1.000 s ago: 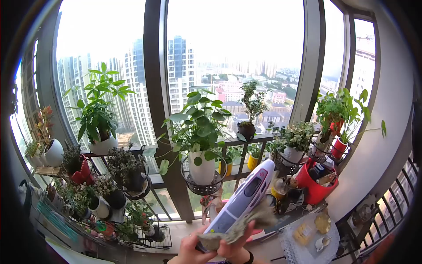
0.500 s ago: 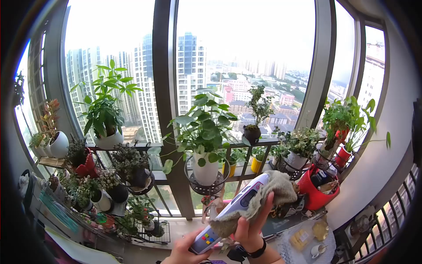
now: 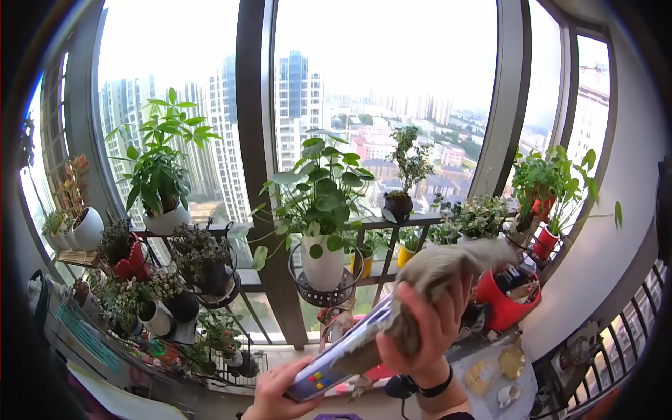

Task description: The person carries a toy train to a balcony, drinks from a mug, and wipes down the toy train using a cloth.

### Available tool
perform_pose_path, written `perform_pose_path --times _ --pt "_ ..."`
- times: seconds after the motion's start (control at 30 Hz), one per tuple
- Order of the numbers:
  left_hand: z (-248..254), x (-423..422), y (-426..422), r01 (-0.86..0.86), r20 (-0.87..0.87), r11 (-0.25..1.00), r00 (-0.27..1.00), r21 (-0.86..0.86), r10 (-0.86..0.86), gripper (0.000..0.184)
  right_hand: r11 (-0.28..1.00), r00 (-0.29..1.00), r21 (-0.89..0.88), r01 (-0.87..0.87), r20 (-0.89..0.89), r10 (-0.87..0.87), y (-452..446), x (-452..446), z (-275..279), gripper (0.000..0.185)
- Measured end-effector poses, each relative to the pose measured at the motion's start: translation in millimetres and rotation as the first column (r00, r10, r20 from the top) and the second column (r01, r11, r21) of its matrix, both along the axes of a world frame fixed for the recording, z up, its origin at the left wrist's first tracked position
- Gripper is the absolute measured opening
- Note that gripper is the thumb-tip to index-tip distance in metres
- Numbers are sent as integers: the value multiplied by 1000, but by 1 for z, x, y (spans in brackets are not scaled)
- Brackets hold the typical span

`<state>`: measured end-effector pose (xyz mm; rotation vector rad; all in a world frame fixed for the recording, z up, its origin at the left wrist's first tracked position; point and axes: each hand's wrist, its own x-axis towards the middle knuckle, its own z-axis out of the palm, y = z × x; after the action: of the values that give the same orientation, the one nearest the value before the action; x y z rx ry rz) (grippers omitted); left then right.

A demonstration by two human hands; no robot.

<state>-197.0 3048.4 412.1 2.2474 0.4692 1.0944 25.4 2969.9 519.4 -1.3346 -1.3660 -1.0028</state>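
Note:
A long white and purple device (image 3: 341, 352) with small coloured squares near its lower end lies tilted between my hands. My left hand (image 3: 280, 389) is closed round that lower end. My right hand (image 3: 428, 329), with a black band at the wrist, grips a grey-green cloth (image 3: 448, 269) that is wrapped over the device's upper part. The cloth hides the upper end of the device, and its far edge is blurred.
Potted plants line the window railing, among them a white pot (image 3: 322, 264) in a black ring holder. To the right are a red container (image 3: 505, 308) and a lace-covered table (image 3: 490, 409) with a white cup (image 3: 509, 395). A wire rack (image 3: 241, 378) stands low left.
My right hand has moved up along the device with the cloth, which now covers its upper end. My left hand has shifted to the lower end, and the coloured squares have come into view.

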Motion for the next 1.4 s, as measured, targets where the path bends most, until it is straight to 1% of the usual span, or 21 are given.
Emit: perform_pose_path --times 0.07,0.13,0.17,0.27,0.37,0.4,0.43,0.53,0.6,0.63,0.73,0.83,0.9,0.93,1.03,1.1,1.17,1.2,1.27,1.33,1.4 --pt "-15 -1 2 -105 99 989 991 108 95 62 994 989 -87 -66 126 77 1 2 -9 44" --pt "-12 -5 -1 -160 52 971 987 178 153 62 985 977 -119 -129 153 146 4 -11 -24 42" --pt "-5 -7 -2 -152 27 973 988 175 150 62 974 974 -170 -151 142 176 4 -21 -24 39" --pt "10 -15 6 -137 17 974 991 182 136 62 971 975 -193 -139 144 168 7 -38 -22 37" --pt "-6 -29 15 -93 -10 975 995 204 97 62 972 959 -191 -134 221 176 13 -33 -29 35" --pt "-16 -30 20 -66 -20 976 997 208 71 62 971 967 -190 -146 178 181 13 -29 -29 34" --pt "-32 -31 22 -58 -22 988 998 145 62 61 973 974 -190 -134 155 164 15 -21 -27 34" --pt "-20 -32 13 -16 -70 999 997 40 19 60 969 991 -234 -81 85 104 5 -17 -19 34" --pt "-5 -25 9 -17 -52 999 998 46 19 60 965 994 -260 -34 93 60 -1 -29 -16 34" --pt "4 -19 8 -17 -43 996 999 93 21 60 956 989 -293 5 140 38 -5 -37 -17 34" --pt "5 -7 2 -5 -32 988 999 154 10 60 939 966 -344 -18 236 105 -11 -44 -37 34" --pt "-23 3 -1 -12 -29 994 999 105 15 61 963 975 -267 -26 204 83 -10 -16 -51 31" --pt "-31 -1 -5 -24 -36 998 999 60 26 59 959 995 -281 -31 79 55 -8 8 -36 29" --pt "-26 -7 -8 -24 -37 999 999 23 24 58 958 1000 -287 -8 20 14 -6 15 -28 30" --pt "-2 -18 -5 -44 -79 998 996 55 48 59 962 1000 -274 -13 -24 7 -3 14 -16 36" --pt "2 -23 2 -41 -96 992 994 118 52 61 956 999 -292 -34 19 41 -3 -11 -19 37" --pt "-14 -31 7 -14 -105 994 994 110 26 61 935 987 -351 -46 127 96 -1 -28 -45 38" --pt "-23 -25 13 14 -85 994 996 108 -4 61 929 988 -363 -71 102 115 -1 -37 -53 42" --pt "-33 -22 13 21 -93 996 996 82 -14 62 922 985 -376 -88 104 136 -2 -41 -63 39" --pt "-26 -20 6 51 -72 996 996 71 -46 60 918 990 -387 -80 74 118 -7 -29 -52 39" --pt "-3 -18 1 63 -75 996 996 67 -57 57 931 996 -362 -46 61 72 -15 -6 -22 39"
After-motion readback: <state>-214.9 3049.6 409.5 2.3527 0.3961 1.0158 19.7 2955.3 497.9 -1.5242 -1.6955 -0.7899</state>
